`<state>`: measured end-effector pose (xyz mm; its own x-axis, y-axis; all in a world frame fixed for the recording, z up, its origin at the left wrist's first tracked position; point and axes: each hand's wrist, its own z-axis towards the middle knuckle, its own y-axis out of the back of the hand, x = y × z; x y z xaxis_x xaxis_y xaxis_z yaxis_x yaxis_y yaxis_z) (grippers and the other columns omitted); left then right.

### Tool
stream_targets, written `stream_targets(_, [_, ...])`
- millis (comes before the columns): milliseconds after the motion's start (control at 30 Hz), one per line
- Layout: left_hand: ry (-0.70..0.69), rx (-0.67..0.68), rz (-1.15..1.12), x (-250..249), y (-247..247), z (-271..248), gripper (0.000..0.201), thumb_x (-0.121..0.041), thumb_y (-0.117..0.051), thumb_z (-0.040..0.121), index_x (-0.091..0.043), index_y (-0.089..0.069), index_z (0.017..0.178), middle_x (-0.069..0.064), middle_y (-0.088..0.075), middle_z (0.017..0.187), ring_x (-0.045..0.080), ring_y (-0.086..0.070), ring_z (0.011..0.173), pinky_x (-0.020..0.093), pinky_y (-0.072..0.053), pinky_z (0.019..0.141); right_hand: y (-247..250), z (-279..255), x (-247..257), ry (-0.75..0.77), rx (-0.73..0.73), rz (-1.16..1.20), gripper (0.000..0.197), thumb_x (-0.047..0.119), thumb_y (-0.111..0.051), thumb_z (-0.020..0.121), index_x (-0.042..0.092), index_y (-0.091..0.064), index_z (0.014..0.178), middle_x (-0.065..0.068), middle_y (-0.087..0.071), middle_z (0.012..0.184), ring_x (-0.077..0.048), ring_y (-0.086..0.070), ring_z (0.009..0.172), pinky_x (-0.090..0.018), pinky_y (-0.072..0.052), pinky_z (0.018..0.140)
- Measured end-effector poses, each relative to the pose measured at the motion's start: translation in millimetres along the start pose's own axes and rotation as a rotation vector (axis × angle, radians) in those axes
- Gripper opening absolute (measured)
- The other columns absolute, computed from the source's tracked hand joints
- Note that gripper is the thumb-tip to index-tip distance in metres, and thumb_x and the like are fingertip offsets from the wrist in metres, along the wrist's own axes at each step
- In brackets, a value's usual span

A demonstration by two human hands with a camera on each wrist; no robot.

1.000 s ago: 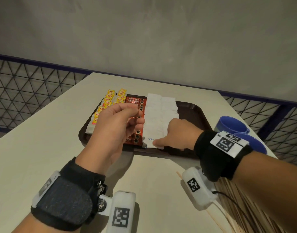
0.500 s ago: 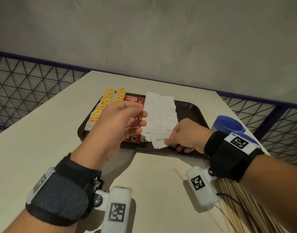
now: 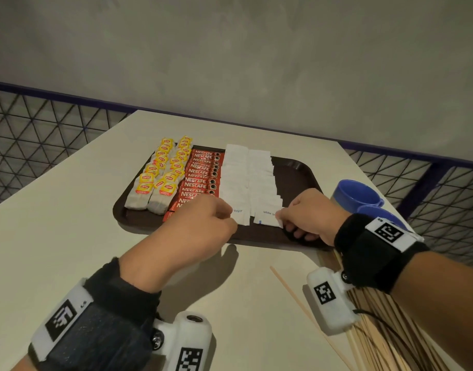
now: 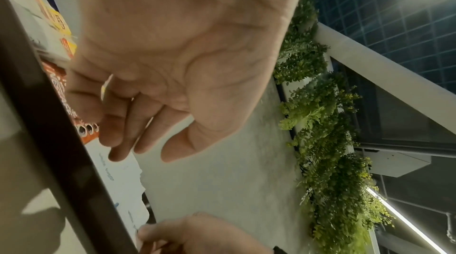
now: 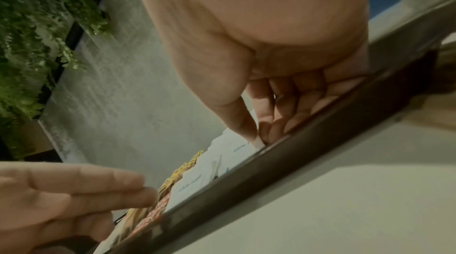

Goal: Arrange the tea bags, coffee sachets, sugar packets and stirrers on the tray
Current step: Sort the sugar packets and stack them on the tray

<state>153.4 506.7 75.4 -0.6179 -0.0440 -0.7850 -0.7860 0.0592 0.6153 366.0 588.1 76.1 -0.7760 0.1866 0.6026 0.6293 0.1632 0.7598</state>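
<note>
Head view, nearest first: note the stirrers lying on the table under the right forearm, not yet on the tray. Count one stray stirrer apart on the left of a bundle too dense to count. Expect a careless forearm sweep to scatter them or roll them off the table edge.

Next, locate the left hand: fingers loosely bent, nothing clasped, tips at the near end of the coffee sachets. Locate the right hand: thumb and forefinger pinched on the near corner of the front sugar packet, which lies inside the tray just behind its near rim, with the other fingers curled down onto the tray.

Guard against three faults:
- Dragging the pinched packet sideways, which would probably pull the overlapped packets behind it and skew the column.
- Pinching too hard at the corner, which could crease or tear the paper.
- Nudging with the left fingertips, which could fan the sachets out of line.

Count on the tray, front to back:
- Sugar packets: two columns, overlapped, exact number not readable.
- Coffee sachets: one column, roughly ten labels showing, nearest ones hidden by the left hand.
- Tea bags: two rows, about seven or eight each.

Beside the tray on the right, count two blue cups.
</note>
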Motion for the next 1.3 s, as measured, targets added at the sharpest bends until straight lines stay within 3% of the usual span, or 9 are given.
stream_targets(67, [-0.01, 0.03, 0.086, 0.2, -0.4, -2.1, 0.011, -0.025, -0.058, 0.097, -0.018, -0.067, 0.095, 0.006, -0.064, 0.099, 0.018, -0.062, 0.094, 0.039, -0.053, 0.092, 0.3, -0.2, -2.0, 0.026, -0.017, 0.012, 0.027, 0.029, -0.072, 0.091, 0.002, -0.074, 0.092, -0.012, -0.075, 0.083, -0.018, -0.065, 0.063, -0.029, -0.057, 0.059])
stream_targets(167, [-0.013, 0.095, 0.097, 2.9, -2.3, -1.2, 0.023, -0.024, -0.055, 0.095, -0.005, -0.068, 0.094, 0.022, -0.064, 0.089, 0.021, -0.058, 0.071, 0.032, -0.044, 0.065, 0.2, -0.7, -4.9, 0.097, -0.029, 0.028, 0.034, 0.033, -0.079, 0.086, 0.007, -0.064, 0.101, -0.015, -0.073, 0.09, -0.022, -0.069, 0.068, -0.034, -0.062, 0.065])
stream_targets(333, [-0.01, 0.111, 0.108, -0.9, -5.9, -2.9, 0.022, -0.024, -0.055, 0.097, -0.014, -0.072, 0.107, 0.011, -0.073, 0.088, 0.017, -0.064, 0.067, 0.026, -0.045, 0.059, -3.8, 5.5, -2.4, 0.198, 0.031, -0.111, 0.045, 0.024, -0.086, 0.08, 0.022, -0.052, 0.11, -0.002, -0.068, 0.094, -0.017, -0.068, 0.079, -0.029, -0.061, 0.069])
stream_targets(433, [-0.022, 0.111, 0.117, -2.8, -8.7, -4.0, 0.018, -0.024, -0.055, 0.096, -0.019, -0.072, 0.097, 0.004, -0.07, 0.075, 0.009, -0.056, 0.056, 0.018, -0.039, 0.048, -7.5, 11.0, -1.6, 0.211, 0.032, -0.116, 0.05, 0.023, -0.087, 0.079, 0.024, -0.05, 0.113, -0.002, -0.068, 0.094, -0.018, -0.069, 0.08, -0.033, -0.062, 0.075])
stream_targets(733, [-0.018, 0.124, 0.115, -2.0, -11.1, -2.4, 0.018, -0.027, -0.058, 0.093, -0.016, -0.068, 0.083, -0.002, -0.059, 0.066, 0.013, -0.054, 0.059, 0.026, -0.039, 0.056, -10.3, 15.4, -3.3, 0.256, 0.01, -0.148, 0.061, 0.03, -0.086, 0.079, 0.026, -0.045, 0.123, 0.004, -0.065, 0.096, -0.014, -0.065, 0.08, -0.027, -0.057, 0.073])
stream_targets(900, [-0.018, 0.122, 0.105, -1.6, -10.1, -2.1, 0.018, -0.028, -0.057, 0.093, -0.015, -0.067, 0.084, -0.006, -0.052, 0.061, 0.01, -0.048, 0.053, 0.023, -0.036, 0.05, -10.2, 15.8, -3.2, 0.218, -0.007, -0.067, 0.061, 0.028, -0.085, 0.08, 0.028, -0.045, 0.126, 0.001, -0.066, 0.099, -0.014, -0.066, 0.081, -0.028, -0.06, 0.072])
stream_targets(1033, [-0.017, 0.116, 0.093, 0.7, -10.0, -0.2, 0.02, -0.028, -0.058, 0.093, -0.012, -0.067, 0.085, -0.007, -0.049, 0.058, 0.01, -0.045, 0.05, 0.024, -0.034, 0.051, -8.3, 14.0, -1.1, 0.159, 0.02, 0.066, 0.05, 0.014, -0.079, 0.087, 0.026, -0.048, 0.124, -0.005, -0.068, 0.086, -0.013, -0.067, 0.065, -0.021, -0.055, 0.055])
stream_targets(1200, [-0.005, 0.124, 0.064, 1.8, -10.3, 1.7, 0.021, -0.029, -0.059, 0.094, -0.011, -0.07, 0.092, -0.004, -0.051, 0.061, 0.01, -0.047, 0.052, 0.026, -0.035, 0.052, -12.9, 21.1, -4.9, 0.22, -0.017, -0.043, 0.051, 0.02, -0.081, 0.085, 0.025, -0.049, 0.124, -0.003, -0.068, 0.093, -0.018, -0.068, 0.08, -0.034, -0.06, 0.081])
stream_targets(1300, [-0.003, 0.128, 0.052, 1.6, -9.6, 1.1, 0.021, -0.03, -0.059, 0.094, -0.014, -0.072, 0.095, -0.003, -0.054, 0.062, 0.011, -0.049, 0.053, 0.026, -0.036, 0.054, -11.7, 19.7, -4.4, 0.263, -0.036, -0.097, 0.044, 0.023, -0.08, 0.086, 0.024, -0.049, 0.117, 0.0, -0.065, 0.088, -0.013, -0.063, 0.074, -0.025, -0.056, 0.071])
